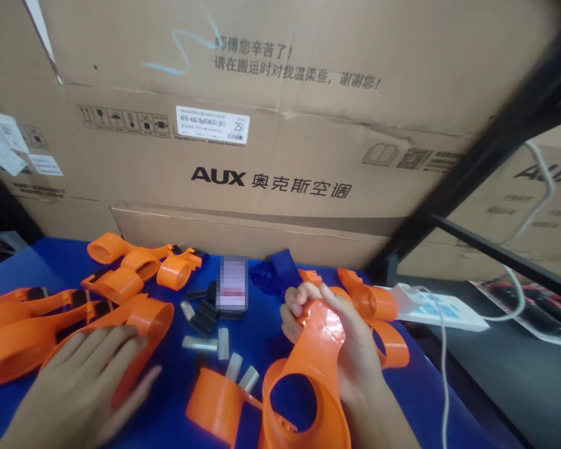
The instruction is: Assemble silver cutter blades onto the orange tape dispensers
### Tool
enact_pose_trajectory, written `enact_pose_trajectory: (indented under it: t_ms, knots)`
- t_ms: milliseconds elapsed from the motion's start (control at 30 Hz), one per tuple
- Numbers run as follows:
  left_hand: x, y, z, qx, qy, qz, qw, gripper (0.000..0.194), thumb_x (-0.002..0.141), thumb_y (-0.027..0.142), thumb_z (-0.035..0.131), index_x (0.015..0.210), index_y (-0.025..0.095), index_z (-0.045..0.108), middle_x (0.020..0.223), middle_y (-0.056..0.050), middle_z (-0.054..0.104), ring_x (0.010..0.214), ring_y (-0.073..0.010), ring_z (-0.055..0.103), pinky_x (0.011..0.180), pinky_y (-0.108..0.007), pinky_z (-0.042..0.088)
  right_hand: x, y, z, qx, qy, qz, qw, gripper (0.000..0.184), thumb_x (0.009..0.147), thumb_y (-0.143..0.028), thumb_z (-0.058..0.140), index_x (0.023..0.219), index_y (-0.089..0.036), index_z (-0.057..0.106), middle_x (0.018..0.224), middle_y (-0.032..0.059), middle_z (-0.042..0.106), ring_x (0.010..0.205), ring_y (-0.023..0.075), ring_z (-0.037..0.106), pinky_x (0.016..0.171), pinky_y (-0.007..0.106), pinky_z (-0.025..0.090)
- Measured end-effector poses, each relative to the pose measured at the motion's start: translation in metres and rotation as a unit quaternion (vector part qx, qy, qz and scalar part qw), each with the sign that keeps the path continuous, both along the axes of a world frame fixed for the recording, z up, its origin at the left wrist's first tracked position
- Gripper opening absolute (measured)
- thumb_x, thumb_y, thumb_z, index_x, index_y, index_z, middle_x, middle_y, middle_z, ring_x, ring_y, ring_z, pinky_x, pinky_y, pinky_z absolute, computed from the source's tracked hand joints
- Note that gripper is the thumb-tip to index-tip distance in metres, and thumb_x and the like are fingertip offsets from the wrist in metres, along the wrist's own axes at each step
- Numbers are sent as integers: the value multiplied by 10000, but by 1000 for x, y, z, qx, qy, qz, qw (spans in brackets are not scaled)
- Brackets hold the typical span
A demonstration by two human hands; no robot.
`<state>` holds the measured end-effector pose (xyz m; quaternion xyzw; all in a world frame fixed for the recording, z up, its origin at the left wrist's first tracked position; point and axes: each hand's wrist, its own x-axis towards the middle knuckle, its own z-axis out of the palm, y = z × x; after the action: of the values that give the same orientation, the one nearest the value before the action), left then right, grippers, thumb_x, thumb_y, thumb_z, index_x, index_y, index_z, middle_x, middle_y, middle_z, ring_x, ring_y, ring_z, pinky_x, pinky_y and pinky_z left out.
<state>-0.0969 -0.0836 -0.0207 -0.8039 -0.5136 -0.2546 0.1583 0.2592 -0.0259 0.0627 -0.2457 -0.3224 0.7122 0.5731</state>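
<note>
My right hand (355, 349) is closed around the narrow end of an orange plastic part (303, 362). That part is glossy and has a wide round opening at its lower end, towards me. My left hand (88, 380) lies over another orange plastic part (144, 330) at the left, fingers stretched and thumb spread apart. Its palm is hidden, and the fingers partly cover the piece beneath. Between the hands, an orange ring-shaped piece (217, 402) stands on the blue table surface (168, 411), close to the part in my right hand.
Several orange parts (116, 284) with black pieces lie at the left and back. Small whitish blocks (200, 343) and dark blocks (203, 318) sit mid-table near a blurred rectangle (232, 284). Behind stands a large cardboard box (280, 149). A white power strip (442, 312) and cable are at right.
</note>
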Motion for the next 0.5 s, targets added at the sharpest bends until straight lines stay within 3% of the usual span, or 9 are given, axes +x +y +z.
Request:
enact_pose_trajectory:
  t_ms: [133, 267, 367, 500]
  knots:
    - [58, 2, 26, 21, 112, -198, 973, 640, 894, 583, 664, 1421, 226, 596, 1348, -70, 727, 1152, -284, 696, 942, -390, 564, -1, 0, -1, -6, 3, 6, 1000, 269, 891, -413, 687, 768, -174, 687, 746, 16, 558, 582, 118, 482, 514, 231, 385]
    - [92, 8, 31, 6, 89, -284, 955, 574, 953, 571, 596, 1386, 194, 606, 1194, -47, 800, 989, -221, 759, 834, -317, 616, -1, 2, -4, -13, 5, 5, 1000, 260, 880, -410, 694, 766, -176, 683, 736, 11, 548, 582, 120, 476, 506, 234, 379]
    - [75, 5, 11, -3, 77, -273, 959, 534, 975, 443, 588, 1469, 241, 548, 1179, -30, 803, 977, -217, 768, 852, -307, 624, -1, 5, -7, -21, 8, -9, 1000, 271, 878, -428, 690, 770, -180, 672, 732, 7, 540, 565, 115, 460, 491, 229, 369]
    - [19, -16, -37, -35, 2, -132, 991, 676, 873, 448, 683, 1516, 417, 477, 1229, -36, 771, 1049, -302, 750, 858, -428, 648, 2, 10, -10, -66, 28, -20, 997, 284, 864, -454, 700, 768, -194, 637, 715, -8, 512, 535, 104, 421, 478, 217, 359]
